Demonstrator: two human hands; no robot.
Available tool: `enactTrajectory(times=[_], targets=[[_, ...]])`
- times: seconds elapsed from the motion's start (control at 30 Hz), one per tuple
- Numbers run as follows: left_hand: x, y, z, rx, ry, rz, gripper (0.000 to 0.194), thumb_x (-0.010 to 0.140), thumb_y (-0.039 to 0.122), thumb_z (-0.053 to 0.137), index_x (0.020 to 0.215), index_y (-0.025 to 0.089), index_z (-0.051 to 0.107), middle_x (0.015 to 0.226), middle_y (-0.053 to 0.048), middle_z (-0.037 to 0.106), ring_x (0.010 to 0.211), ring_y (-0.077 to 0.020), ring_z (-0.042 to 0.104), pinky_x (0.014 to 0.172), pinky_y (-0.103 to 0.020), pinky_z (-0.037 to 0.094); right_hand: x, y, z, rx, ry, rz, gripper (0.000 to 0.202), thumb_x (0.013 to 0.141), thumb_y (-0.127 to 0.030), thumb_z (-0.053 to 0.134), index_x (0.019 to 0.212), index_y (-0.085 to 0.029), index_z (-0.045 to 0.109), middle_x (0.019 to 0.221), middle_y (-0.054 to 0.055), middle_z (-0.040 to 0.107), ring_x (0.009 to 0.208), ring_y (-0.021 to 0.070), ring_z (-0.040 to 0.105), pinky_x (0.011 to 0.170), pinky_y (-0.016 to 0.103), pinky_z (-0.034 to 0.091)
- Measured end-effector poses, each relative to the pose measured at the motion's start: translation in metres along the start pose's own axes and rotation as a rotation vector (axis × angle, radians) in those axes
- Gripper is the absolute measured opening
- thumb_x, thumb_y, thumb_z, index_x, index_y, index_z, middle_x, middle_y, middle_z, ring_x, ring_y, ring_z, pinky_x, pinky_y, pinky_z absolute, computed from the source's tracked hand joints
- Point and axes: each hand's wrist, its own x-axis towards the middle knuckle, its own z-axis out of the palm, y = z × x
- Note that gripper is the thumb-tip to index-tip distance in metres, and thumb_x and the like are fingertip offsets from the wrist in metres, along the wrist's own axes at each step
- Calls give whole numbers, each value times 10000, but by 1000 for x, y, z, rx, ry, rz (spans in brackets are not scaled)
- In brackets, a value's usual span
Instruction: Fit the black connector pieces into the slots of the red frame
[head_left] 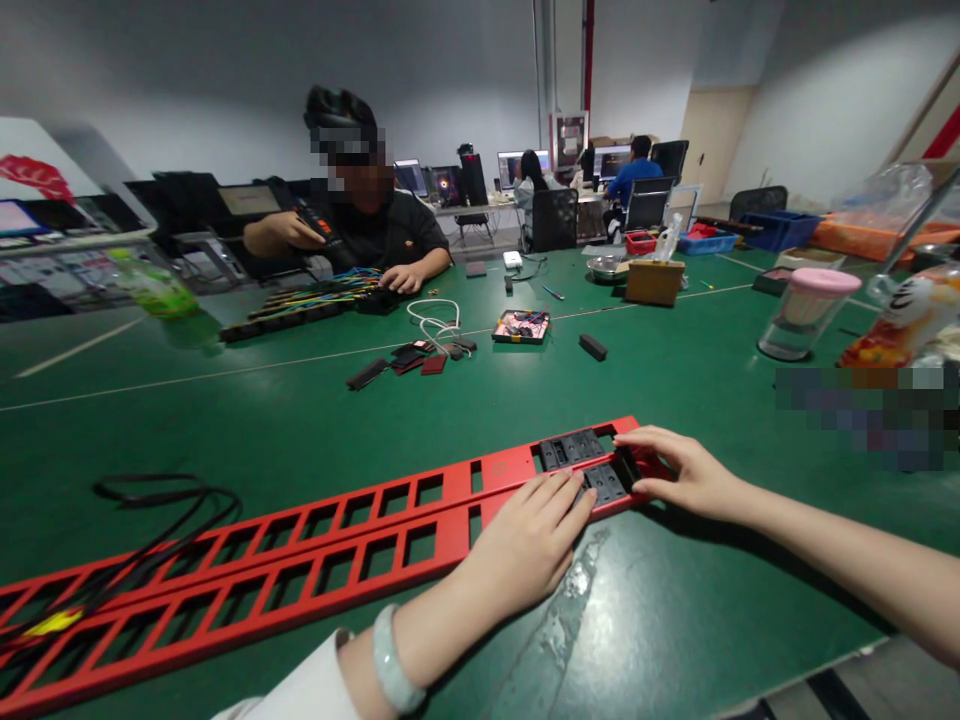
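Across the table lies a pair of long red slotted rails (454, 490), side by side. Black socket modules (574, 450) sit in the far rail near its right end, and more black modules (604, 483) fill part of the near rail. My left hand (525, 535) rests flat on the near rail, fingers stretched over its edge and touching the modules there. At the right end, my right hand (686, 475) pinches a dark block-like piece (625, 466) between thumb and fingers, standing on edge at the near rail. Its far side is hidden by my fingers.
Black cables (172, 495) with a yellow tag cross the rails at left. Beyond lie dark red and black pieces (420, 358), a small tray (521, 327) and a black block (592, 347). A co-worker (375, 230) holds a tool over wired strips (307, 300). A pink-lidded cup (806, 315) stands right.
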Motion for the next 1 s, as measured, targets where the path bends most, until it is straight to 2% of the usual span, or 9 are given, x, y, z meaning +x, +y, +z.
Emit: enactTrajectory(times=[0.63, 1.0], targets=[[0, 0, 1, -10, 16, 4, 461, 795, 229, 465, 1239, 127, 398, 1272, -159, 450, 1199, -258, 385, 978, -424, 331, 1, -2, 3, -99, -50, -65, 470, 727, -310, 625, 1173, -217, 508, 1083, 102, 590, 1030, 217, 520, 893, 402, 412], [0, 0, 0, -8, -11, 4, 450, 807, 244, 447, 1237, 118, 410, 1282, -162, 437, 1193, -276, 389, 980, -429, 330, 1, -3, 2, -121, -58, -45, 502, 728, -320, 626, 1198, -212, 485, 1097, 97, 578, 1024, 207, 515, 883, 380, 413]])
